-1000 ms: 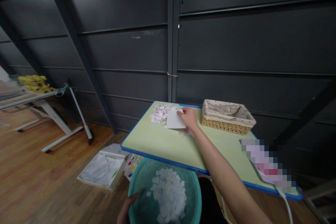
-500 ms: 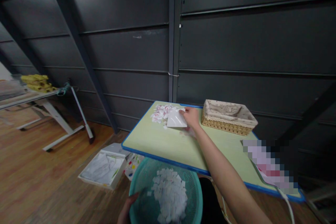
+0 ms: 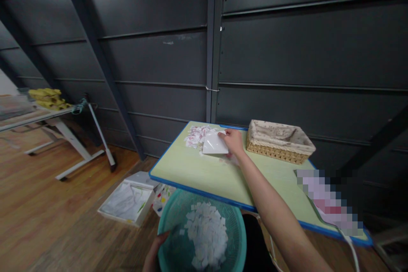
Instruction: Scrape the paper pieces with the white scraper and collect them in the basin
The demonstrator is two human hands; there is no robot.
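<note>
My right hand [image 3: 232, 139] reaches over the table and pinches the upper right corner of a glossy white card [image 3: 214, 143]. The card is tilted on the tabletop, against a heap of small white and pink paper pieces [image 3: 195, 135]. Low in the view, my left hand [image 3: 157, 246] has its fingers closed on the left rim of a teal plastic basket [image 3: 239, 221]; part of that hand is out of sight. Many small white squares [image 3: 206, 231] are piled inside the basket, which is below the table's front edge.
A pale green table [image 3: 185, 170] with blue edging carries a fabric-lined wicker basket [image 3: 277, 155] at the back right. At its right end lies a flat, pixelated item [image 3: 328, 204] with a white cable. An open white box [image 3: 121, 208] stands on the floor at left.
The view has shifted slightly. Both hands keep their holds, and the white card stays nearly in place beside the paper heap.
</note>
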